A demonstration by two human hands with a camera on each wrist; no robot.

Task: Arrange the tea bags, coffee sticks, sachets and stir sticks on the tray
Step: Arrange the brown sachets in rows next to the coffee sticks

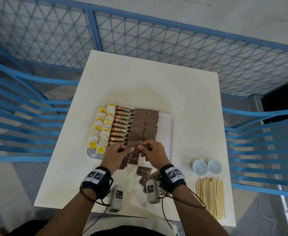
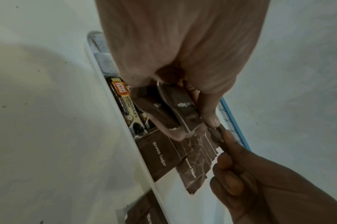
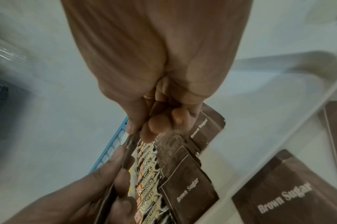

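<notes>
Head view, looking down on a white table (image 1: 139,79) with a white tray (image 1: 167,133) at its centre. From left to right the tray holds two columns of tea bags (image 1: 102,128), a column of coffee sticks (image 1: 122,125), then two overlapping columns of brown sugar sachets (image 1: 143,123) — with a bare strip at its right edge. At the tray's near edge both hands meet: the left hand (image 1: 117,155) curls round a small stack of sachets, while the right hand (image 1: 154,154) pinches one sachet between thumb and fingertips, apparently peeling it off the stack. More loose sachets (image 1: 144,171) lie on the table near the wrists. Farther right stand two small white bowls (image 1: 206,166) and a bundle of wooden stir sticks (image 1: 210,193), not yet on the tray. To do this step well, separate a single sachet cleanly and lay it overlapping the last one, edges aligned, without nudging the finished rows.
</notes>
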